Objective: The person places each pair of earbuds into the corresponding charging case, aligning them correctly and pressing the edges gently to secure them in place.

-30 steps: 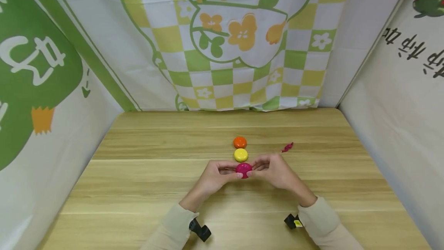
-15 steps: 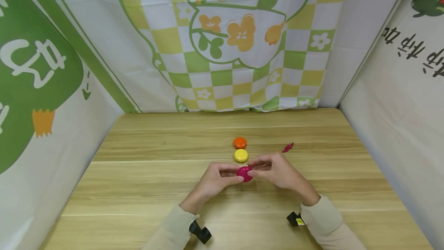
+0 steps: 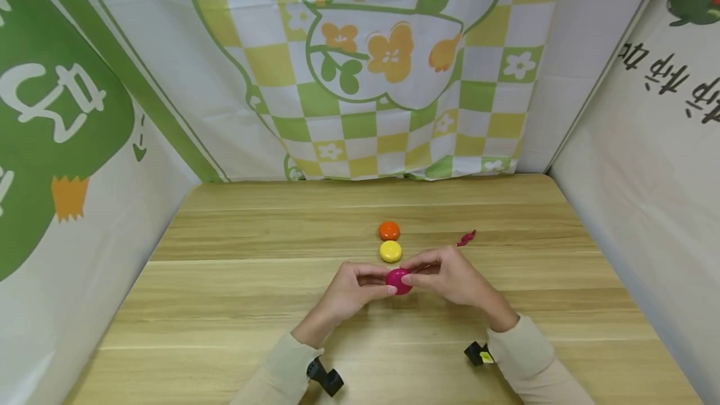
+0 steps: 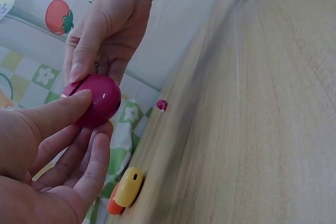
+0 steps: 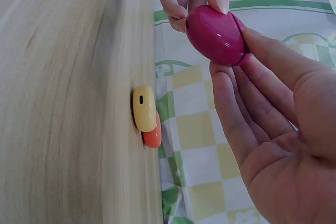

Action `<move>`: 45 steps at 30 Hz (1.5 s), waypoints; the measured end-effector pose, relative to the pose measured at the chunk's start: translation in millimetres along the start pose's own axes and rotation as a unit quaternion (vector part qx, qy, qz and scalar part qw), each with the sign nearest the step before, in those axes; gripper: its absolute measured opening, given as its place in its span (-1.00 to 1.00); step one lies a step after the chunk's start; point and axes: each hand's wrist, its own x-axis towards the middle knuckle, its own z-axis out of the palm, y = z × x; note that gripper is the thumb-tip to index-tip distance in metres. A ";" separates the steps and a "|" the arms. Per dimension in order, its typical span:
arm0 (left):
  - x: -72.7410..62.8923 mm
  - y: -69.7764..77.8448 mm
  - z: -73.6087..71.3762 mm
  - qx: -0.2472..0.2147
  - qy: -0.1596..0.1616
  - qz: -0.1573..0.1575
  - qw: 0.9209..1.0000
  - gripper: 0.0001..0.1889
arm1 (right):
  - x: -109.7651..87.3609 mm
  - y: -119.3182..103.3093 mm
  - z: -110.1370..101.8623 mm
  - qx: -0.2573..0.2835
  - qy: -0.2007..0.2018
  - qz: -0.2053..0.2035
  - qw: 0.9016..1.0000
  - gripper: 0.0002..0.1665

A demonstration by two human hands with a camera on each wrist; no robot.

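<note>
Between both hands is a glossy magenta rounded earbud case, held above the table. My left hand pinches its left side, thumb on the near face. My right hand pinches the right side between thumb and fingers. In the left wrist view, a dark gap shows along the seam of the magenta case, beside the right thumb. The right wrist view shows its smooth rounded body, the seam close to the right thumb. What lies inside it is hidden.
Beyond the hands, a yellow case with a small dark slot and an orange case lie close together on the wooden table. Small magenta pieces lie to their right. Printed cloth hangs behind the table.
The hands have drawn the magenta case slightly toward the body, away from the yellow one. Over the last half second they have barely moved.
</note>
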 end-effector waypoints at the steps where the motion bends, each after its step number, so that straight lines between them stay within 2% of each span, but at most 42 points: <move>1: -0.1 0.3 0.6 -0.003 0.000 0.003 1.000 -0.66 | 0.0 0.1 -0.5 0.002 0.000 0.001 1.000 -0.76; 8: -0.5 0.4 1.2 -0.010 -0.006 0.013 1.000 -0.65 | 0.6 -0.2 -3.8 0.029 0.001 0.029 0.999 -0.75; 14: -0.7 2.1 0.9 -0.010 -0.002 -0.001 1.000 -0.64 | 1.7 2.3 -3.9 0.053 0.008 0.059 0.997 -0.73; 24: -1.0 0.2 -0.1 0.004 0.016 -0.025 1.000 -0.65 | 3.2 7.4 -1.7 0.098 0.013 0.080 0.992 -0.67; 35: -1.6 0.6 -0.7 0.013 0.023 -0.021 0.999 -0.67 | 5.2 9.7 -4.0 0.117 -0.004 0.109 0.987 -0.62; 40: -1.4 1.0 -1.1 0.012 0.022 -0.026 0.999 -0.66 | 2.9 5.9 -16.9 0.102 -0.011 0.123 0.987 -0.53; 45: -2.7 1.8 -1.1 0.018 0.031 -0.030 0.999 -0.67 | 0.8 0.7 -49.6 0.045 0.012 0.144 0.988 -0.52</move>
